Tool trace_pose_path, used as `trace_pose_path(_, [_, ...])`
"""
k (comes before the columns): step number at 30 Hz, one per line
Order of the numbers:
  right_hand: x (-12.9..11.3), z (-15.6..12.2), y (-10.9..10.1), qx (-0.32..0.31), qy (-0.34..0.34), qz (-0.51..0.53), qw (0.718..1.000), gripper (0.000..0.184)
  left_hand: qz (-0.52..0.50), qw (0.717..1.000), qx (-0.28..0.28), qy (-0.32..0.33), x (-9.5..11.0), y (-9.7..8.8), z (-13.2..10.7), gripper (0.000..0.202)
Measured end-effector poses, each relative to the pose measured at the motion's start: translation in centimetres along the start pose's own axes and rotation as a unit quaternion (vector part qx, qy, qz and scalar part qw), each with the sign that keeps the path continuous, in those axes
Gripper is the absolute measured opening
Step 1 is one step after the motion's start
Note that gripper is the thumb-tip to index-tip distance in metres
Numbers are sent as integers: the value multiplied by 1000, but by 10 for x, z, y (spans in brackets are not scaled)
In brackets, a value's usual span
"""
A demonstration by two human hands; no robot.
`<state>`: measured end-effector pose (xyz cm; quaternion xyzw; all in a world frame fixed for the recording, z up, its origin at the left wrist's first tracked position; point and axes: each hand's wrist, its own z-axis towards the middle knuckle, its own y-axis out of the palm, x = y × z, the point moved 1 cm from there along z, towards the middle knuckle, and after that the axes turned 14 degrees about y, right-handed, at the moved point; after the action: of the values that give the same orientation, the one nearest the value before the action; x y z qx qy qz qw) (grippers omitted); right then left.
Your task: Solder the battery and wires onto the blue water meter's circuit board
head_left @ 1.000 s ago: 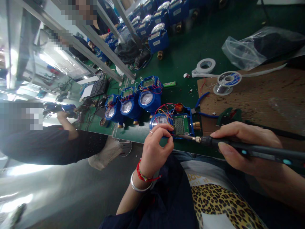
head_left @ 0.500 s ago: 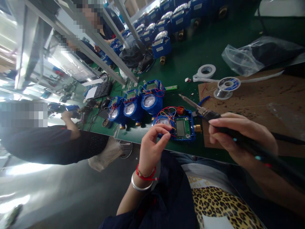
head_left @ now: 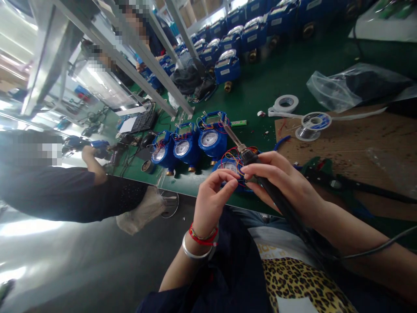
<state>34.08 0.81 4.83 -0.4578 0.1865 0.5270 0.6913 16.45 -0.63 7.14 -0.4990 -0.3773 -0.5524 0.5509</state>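
My right hand is closed around a black soldering iron, whose metal tip points up and left over the blue meters. My left hand pinches thin wires at the near side of an open blue meter that lies at the table's front edge. Red, yellow and blue wires loop over that meter, and my hands hide most of it. A red cord and a silver bangle ring my left wrist.
Three blue dial meters stand left of my hands. A solder spool, a tape roll and a plastic bag lie right, by a brown board. More meters line the far edge. Another person works at left.
My right hand has swung the soldering iron left, from beside the open meter to over it, with the tip now pointing up. My left hand has stayed at the wires.
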Motion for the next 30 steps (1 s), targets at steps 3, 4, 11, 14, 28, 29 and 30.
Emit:
trace_pose_path(3, [-1, 0, 1, -1, 3, 1, 1000, 45, -6, 1000, -1, -2, -1, -1, 0, 11])
trace_pose_path(4, [-1, 0, 1, 0, 5, -1, 1000, 44, -10, 1000, -2, -3, -1, -1, 0, 11])
trace_pose_path(11, [-4, 1, 2, 4, 3, -14, 1000, 41, -15, 1000, -9, 0, -1, -4, -1, 11])
trace_pose_path(14, [-4, 1, 3, 2, 3, -11, 1000, 41, -15, 1000, -11, 3, -1, -5, -1, 11])
trace_pose_path(28, [1, 2, -3, -23, -10, -21, 999, 47, -23, 999, -25, 4, -2, -6, -1, 11])
trace_pose_path(29, [0, 2, -5, -22, -9, -24, 999, 48, -24, 999, -23, 6, -2, -6, -1, 11])
trace_pose_path(30, [-1, 2, -6, -19, -7, -26, 999, 49, -24, 999, -21, 7, -2, -7, -1, 11])
